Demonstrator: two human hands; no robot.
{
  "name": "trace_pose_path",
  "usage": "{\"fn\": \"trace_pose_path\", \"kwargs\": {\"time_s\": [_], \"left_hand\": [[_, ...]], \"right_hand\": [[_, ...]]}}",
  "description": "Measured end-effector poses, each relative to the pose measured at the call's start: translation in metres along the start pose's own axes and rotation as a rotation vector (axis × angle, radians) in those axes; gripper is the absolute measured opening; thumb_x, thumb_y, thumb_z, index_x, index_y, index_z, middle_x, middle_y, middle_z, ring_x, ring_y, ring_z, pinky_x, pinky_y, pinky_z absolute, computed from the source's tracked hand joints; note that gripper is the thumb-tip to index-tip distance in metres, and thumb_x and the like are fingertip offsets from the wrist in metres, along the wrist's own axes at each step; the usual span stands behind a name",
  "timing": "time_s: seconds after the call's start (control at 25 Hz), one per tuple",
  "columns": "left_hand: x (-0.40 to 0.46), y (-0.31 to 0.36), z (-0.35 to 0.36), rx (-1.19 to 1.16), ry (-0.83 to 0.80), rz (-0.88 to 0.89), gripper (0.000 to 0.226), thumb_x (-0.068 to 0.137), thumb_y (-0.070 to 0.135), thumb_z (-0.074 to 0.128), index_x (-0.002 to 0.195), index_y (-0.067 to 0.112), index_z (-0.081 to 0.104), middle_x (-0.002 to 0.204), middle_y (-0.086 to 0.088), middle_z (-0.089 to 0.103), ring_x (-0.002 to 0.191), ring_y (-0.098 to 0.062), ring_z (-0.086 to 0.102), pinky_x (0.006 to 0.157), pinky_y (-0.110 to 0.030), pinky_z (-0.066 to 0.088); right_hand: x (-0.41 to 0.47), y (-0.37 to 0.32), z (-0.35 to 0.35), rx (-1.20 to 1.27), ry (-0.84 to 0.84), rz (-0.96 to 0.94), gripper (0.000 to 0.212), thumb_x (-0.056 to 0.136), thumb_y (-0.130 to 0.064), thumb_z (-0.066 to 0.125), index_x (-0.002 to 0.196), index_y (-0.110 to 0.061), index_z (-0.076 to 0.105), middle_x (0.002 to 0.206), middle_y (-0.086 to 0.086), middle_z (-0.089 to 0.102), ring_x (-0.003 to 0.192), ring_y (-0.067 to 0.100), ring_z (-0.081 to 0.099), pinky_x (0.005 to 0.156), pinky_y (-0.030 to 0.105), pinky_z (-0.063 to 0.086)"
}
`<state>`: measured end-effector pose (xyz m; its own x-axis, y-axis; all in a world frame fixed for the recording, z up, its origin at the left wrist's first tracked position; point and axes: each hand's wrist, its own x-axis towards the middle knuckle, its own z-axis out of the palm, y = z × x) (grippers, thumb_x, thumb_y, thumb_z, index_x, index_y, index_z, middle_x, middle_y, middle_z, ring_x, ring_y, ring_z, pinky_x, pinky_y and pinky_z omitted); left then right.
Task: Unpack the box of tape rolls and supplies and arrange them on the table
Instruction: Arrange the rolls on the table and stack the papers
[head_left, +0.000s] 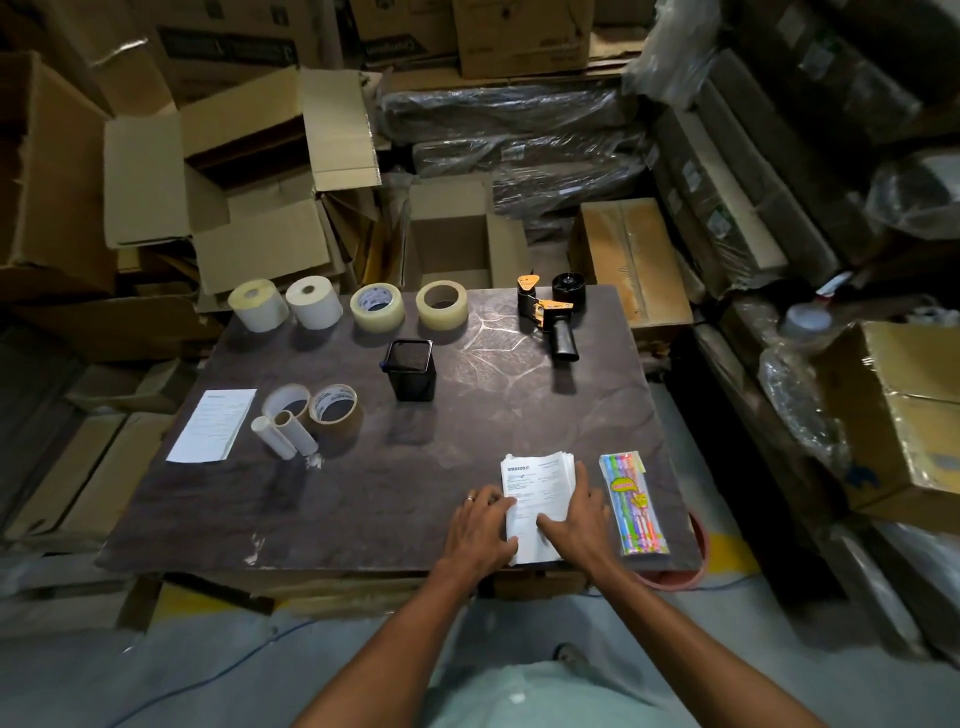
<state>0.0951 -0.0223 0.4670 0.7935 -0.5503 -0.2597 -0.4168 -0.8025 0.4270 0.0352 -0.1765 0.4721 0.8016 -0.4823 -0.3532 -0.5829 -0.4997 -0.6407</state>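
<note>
Head view: both hands rest flat, fingers straight, on a stack of printed papers near the front edge of the dark counter; the left hand is on its left side, the right hand on its right. A pack of coloured pens lies just beside. Four tape rolls stand along the far edge, near a tape dispenser.

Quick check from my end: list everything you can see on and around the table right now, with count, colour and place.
label rolls: 2, white, far left edge
clear tape rolls: 2, far edge, middle
tape dispenser: 1, black and orange, far right
mesh holder: 1, black, centre
brown tape rolls: 2, left
tubes: 2, white, before those rolls
sheet: 1, white, left edge
paper stack: 1, white, near edge
pen pack: 1, multicoloured, near right
cardboard boxes: many, brown, around
hands: 2, flat on the stack
</note>
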Motion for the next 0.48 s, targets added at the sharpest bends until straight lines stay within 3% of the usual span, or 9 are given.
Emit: {"fn": "trace_pose_path", "kwargs": {"time_s": [0.12,0.24,0.32,0.48], "left_hand": [[0.000,-0.001,0.002,0.030,-0.004,0.011,0.065,0.084,0.042,0.066,0.143,0.023,0.046,0.136,0.003,0.045,0.121,-0.017,0.043,0.101,-0.032,0.046],[0.001,-0.002,0.004,0.053,0.013,0.032,0.066,0.084,0.042,0.064,0.144,0.022,0.044,0.136,0.002,0.044,0.121,-0.017,0.043,0.100,-0.031,0.045],[0.001,-0.003,0.005,0.073,0.021,0.046,0.064,0.084,0.044,0.062,0.142,0.023,0.045,0.135,0.002,0.045,0.119,-0.017,0.044,0.097,-0.031,0.046],[-0.003,-0.008,0.010,0.023,0.052,0.049,0.063,0.082,0.048,0.060,0.140,0.026,0.044,0.147,0.001,0.032,0.124,-0.021,0.047,0.098,-0.034,0.050]], "right_hand": [[0.006,0.000,-0.007,0.103,0.030,-0.008,0.104,0.074,-0.031,0.072,0.155,-0.023,0.007,0.151,0.015,0.035,0.137,0.036,0.035,0.113,0.049,0.031],[0.008,0.005,-0.007,0.103,0.055,-0.110,0.093,0.076,-0.033,0.063,0.152,-0.033,0.011,0.144,0.006,0.046,0.125,0.032,0.049,0.103,0.050,0.044],[0.001,0.004,-0.005,0.081,0.051,-0.160,0.085,0.082,-0.023,0.058,0.153,-0.035,0.013,0.132,0.005,0.050,0.115,0.024,0.052,0.098,0.043,0.047],[-0.007,0.004,-0.007,0.089,0.042,-0.189,0.059,0.086,-0.013,0.055,0.138,-0.037,0.040,0.122,0.004,0.050,0.112,0.020,0.053,0.089,0.023,0.041]]}}
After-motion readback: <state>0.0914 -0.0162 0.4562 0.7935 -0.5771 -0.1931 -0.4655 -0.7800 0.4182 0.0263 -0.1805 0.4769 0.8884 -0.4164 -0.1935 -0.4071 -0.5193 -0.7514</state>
